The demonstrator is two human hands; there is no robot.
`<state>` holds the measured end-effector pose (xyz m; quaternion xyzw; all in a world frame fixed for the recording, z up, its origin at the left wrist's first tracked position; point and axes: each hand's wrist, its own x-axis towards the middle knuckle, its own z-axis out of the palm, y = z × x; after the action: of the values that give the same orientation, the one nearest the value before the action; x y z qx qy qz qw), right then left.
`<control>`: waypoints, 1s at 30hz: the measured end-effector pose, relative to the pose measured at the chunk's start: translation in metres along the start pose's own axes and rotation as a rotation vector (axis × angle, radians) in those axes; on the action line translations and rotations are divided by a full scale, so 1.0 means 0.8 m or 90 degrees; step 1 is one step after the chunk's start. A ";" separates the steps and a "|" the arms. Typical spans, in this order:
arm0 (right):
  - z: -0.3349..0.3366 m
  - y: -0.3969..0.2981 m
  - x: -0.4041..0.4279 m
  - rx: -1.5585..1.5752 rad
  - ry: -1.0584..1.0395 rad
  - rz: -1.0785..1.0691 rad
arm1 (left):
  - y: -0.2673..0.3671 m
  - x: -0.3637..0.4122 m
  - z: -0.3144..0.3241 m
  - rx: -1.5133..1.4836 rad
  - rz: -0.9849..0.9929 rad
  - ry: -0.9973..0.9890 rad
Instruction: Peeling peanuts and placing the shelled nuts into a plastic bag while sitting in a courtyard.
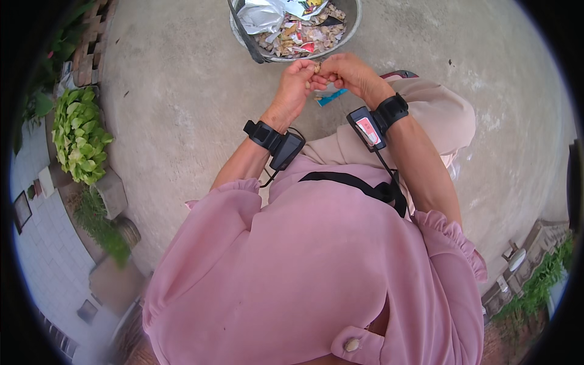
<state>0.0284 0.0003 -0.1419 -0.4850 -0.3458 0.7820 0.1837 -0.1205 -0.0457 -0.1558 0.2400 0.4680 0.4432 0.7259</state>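
Observation:
My left hand (299, 82) and my right hand (349, 73) meet just below the rim of a metal bucket. Between their fingertips is a small pale-brown piece (317, 67), perhaps a nut or its shell; it is too small to name surely. Another small pale piece (308, 85) lies against my left fingers. The bucket (292, 59) holds many brown shell-like scraps (326, 34), torn wrappers and a silvery plastic bag (261, 17). Under my hands a pale packet with a blue edge (332, 97) shows in part; the hands hide the rest.
Concrete floor (182, 91) surrounds the bucket. My bent knee (451, 114) is at the right, near the right forearm. Leafy green plants (80, 137), stacked bricks (91, 41) and a stone block (111, 194) line the left. More plants (534, 287) grow at the lower right.

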 end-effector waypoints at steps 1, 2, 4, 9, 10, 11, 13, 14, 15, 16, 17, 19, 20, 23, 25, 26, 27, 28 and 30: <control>0.000 -0.001 0.001 -0.001 -0.001 -0.001 | -0.003 0.002 -0.002 -0.023 0.003 0.001; -0.002 -0.002 0.001 0.054 0.008 -0.005 | -0.005 0.003 -0.001 -0.047 0.004 0.001; -0.006 -0.003 0.000 0.110 0.020 -0.009 | -0.005 0.005 -0.003 -0.039 0.000 0.027; 0.004 -0.020 -0.015 0.272 -0.057 -0.007 | -0.004 0.003 -0.005 -0.024 0.002 0.036; 0.005 -0.017 -0.011 0.272 -0.056 -0.007 | -0.004 0.003 -0.004 -0.025 0.007 0.026; 0.005 -0.012 -0.007 0.229 -0.006 -0.040 | -0.004 0.003 -0.001 -0.025 0.012 0.015; 0.004 -0.002 -0.001 0.184 0.044 -0.073 | -0.003 0.003 0.001 -0.011 0.018 0.031; 0.006 0.001 0.000 0.035 0.096 -0.102 | -0.003 0.003 0.000 0.003 0.025 0.050; 0.009 0.003 0.001 -0.115 0.147 -0.130 | -0.003 0.003 -0.002 0.003 0.025 0.052; 0.011 0.007 0.003 -0.115 0.145 -0.129 | -0.004 0.003 -0.003 0.013 0.030 0.049; 0.012 0.012 0.006 -0.153 0.148 -0.147 | -0.004 0.003 -0.004 0.023 0.035 0.045; 0.010 0.017 0.012 -0.189 0.153 -0.163 | -0.006 0.006 -0.001 0.013 0.030 0.039; 0.011 0.017 0.014 -0.158 0.152 -0.176 | -0.007 0.008 -0.002 0.003 0.027 0.034; 0.013 0.017 0.016 -0.095 0.161 -0.131 | -0.016 0.018 -0.016 -0.108 -0.013 0.022; 0.012 0.016 0.017 -0.065 0.169 -0.074 | -0.021 0.023 -0.025 -0.160 -0.035 -0.015; 0.009 0.018 0.019 -0.055 0.163 -0.063 | -0.023 0.024 -0.028 -0.212 -0.058 -0.054; 0.005 0.020 0.022 -0.044 0.156 -0.051 | -0.025 0.026 -0.031 -0.211 -0.059 -0.055; 0.002 0.021 0.025 -0.043 0.157 -0.051 | -0.026 0.027 -0.035 -0.206 -0.064 -0.060; -0.004 0.021 0.030 -0.256 0.172 -0.072 | -0.025 0.027 -0.032 -0.199 -0.072 -0.065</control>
<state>0.0205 0.0049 -0.1702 -0.5918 -0.4935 0.6139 0.1714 -0.1315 -0.0382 -0.1927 0.1194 0.3687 0.4561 0.8011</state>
